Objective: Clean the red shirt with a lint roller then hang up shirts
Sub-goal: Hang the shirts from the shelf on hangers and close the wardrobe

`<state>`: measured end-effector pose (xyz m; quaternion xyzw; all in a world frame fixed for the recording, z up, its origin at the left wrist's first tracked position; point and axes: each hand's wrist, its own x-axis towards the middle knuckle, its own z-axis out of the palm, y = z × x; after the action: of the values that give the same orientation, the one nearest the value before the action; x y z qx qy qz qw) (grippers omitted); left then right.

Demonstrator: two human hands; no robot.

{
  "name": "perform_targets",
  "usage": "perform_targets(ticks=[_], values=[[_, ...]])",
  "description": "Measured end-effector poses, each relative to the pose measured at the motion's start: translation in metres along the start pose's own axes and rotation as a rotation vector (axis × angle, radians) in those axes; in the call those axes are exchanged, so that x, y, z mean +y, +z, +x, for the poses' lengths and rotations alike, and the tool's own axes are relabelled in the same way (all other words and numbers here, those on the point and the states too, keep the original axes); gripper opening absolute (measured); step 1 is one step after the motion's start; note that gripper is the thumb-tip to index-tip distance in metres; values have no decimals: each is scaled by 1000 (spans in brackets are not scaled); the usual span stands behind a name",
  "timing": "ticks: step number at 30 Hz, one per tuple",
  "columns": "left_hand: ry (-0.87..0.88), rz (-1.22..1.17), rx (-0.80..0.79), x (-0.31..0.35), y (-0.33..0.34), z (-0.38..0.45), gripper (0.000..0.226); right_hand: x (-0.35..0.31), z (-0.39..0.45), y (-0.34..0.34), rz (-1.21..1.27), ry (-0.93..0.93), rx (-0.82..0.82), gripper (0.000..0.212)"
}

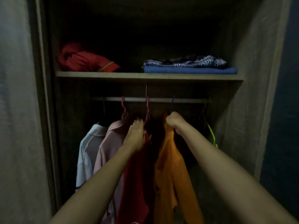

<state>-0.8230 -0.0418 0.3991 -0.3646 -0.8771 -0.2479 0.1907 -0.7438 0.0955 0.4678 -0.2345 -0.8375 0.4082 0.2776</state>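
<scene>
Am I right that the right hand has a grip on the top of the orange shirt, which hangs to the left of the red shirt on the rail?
Not quite. In the head view the right hand does have a grip on the top of the orange shirt, but that shirt hangs to the right of the red shirt on the rail, not the left.

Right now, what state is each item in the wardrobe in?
Red shirt: hanging on the rail, left hand on its shoulder.
Orange shirt: hanging, right hand gripping its collar.
Pink shirt: hanging.
White shirt: hanging.
Green hanger: empty.
Red clothes: crumpled on shelf.
Blue stack: folded.
</scene>
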Motion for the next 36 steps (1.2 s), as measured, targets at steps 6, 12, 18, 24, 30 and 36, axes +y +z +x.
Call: perform_targets(ticks=[6, 12, 18, 24, 30, 36], values=[[19, -56, 44, 5, 14, 2, 65, 15, 10, 9, -53, 38, -47, 24], [37, -53, 44, 1, 27, 0, 74, 34, 11, 18, -129, 47, -98, 25], [36, -5, 25, -8, 33, 6, 94, 55, 13, 25, -211, 71, -45, 24], [49, -29, 39, -17, 38, 12, 97, 39, 27, 12, -240, 25, 42, 24], [83, -49, 45, -17, 32, 17, 97, 23, 33, 1, -284, 19, 73, 30], [106, -42, 45, -17, 27, 13, 84, 24, 33, 10, -382, 27, 13, 32]])
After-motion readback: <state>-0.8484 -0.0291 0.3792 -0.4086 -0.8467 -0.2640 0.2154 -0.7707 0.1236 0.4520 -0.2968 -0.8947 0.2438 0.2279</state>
